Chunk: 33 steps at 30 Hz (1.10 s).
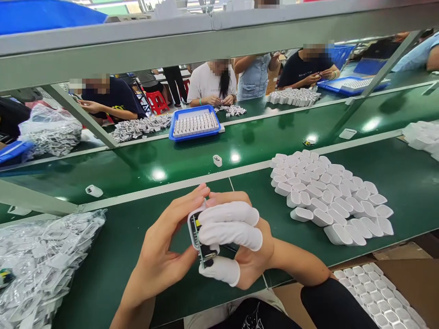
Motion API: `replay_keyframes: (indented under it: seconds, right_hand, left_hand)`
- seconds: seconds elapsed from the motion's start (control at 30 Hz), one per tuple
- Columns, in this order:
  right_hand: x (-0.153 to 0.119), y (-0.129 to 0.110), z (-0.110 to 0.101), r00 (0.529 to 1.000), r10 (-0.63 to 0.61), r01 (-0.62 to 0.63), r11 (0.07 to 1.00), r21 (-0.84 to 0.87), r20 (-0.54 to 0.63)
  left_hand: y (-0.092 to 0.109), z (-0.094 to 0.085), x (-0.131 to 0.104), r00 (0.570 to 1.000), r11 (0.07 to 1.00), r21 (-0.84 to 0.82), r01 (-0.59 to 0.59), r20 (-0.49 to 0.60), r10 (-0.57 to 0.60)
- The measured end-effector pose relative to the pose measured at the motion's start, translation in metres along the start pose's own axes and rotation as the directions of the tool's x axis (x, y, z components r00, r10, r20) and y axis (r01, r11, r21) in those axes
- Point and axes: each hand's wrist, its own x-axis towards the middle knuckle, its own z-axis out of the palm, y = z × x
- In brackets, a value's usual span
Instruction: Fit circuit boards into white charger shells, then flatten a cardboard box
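A green counter is running across the foreground, with a mound of bagged parts crowding its left end and a cluster of white housings standing packed together on its right. An open carton is sitting below the near edge at right, holding rows of similar white pieces. Over the counter's middle, the left hand is gripping a white housing, while the right hand, wearing white finger covers, is pinching the circuit board at the housing's mouth.

A wide swing of the right forearm could be toppling the nearest clustered housings. The board, if sitting at a slant, could be catching on the rim, and slick finger covers could be letting it slip.

The counter's near edge is passing just below the hands, so a dropped piece could be falling past it. Bare counter is lying between the left forearm and the mound, and between the right hand and the cluster.
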Motion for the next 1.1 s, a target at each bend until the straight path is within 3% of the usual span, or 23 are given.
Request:
replay_keyframes:
  seconds: [0.27, 0.43, 0.57, 0.67, 0.77, 0.83, 0.93, 1.1]
  right_hand:
    - [0.000, 0.001, 0.001, 0.997, 0.074, -0.075, 0.997, 0.033, 0.034]
    - [-0.002, 0.010, 0.004, 0.998, 0.057, -0.058, 0.998, 0.029, 0.022]
    - [-0.007, 0.017, 0.005, 0.985, 0.162, -0.163, 0.986, 0.029, 0.060]
    - [-0.007, 0.017, 0.004, 0.922, 0.375, -0.388, 0.892, 0.230, 0.100]
    - [-0.003, 0.013, 0.001, 0.752, 0.585, -0.654, 0.610, 0.446, 0.304]
    - [0.000, 0.010, 0.000, 0.676, 0.616, -0.729, 0.485, 0.483, 0.404]
    - [0.002, 0.009, 0.001, 0.666, 0.643, -0.735, 0.483, 0.475, 0.377]
    - [0.002, 0.014, -0.001, 0.694, 0.629, -0.717, 0.557, 0.420, 0.350]
  left_hand:
    - [0.000, -0.001, 0.002, 1.000, 1.000, 0.017, -0.002, 0.000, 0.002]
    - [-0.007, 0.002, 0.001, 0.999, 0.999, 0.049, 0.000, -0.039, 0.002]
    - [-0.018, 0.004, 0.001, 0.997, 0.999, 0.028, 0.029, -0.066, -0.027]
    - [-0.025, 0.007, 0.002, 0.997, 0.998, 0.061, -0.003, -0.075, 0.008]
    - [-0.028, 0.009, 0.005, 0.987, 0.975, 0.197, -0.106, -0.099, 0.127]
    - [-0.027, 0.009, 0.006, 0.967, 0.933, 0.302, -0.197, -0.096, 0.235]
    - [-0.024, 0.010, 0.007, 0.943, 0.857, 0.439, -0.270, -0.058, 0.327]
    - [-0.018, 0.011, 0.005, 0.948, 0.829, 0.508, -0.233, -0.071, 0.310]
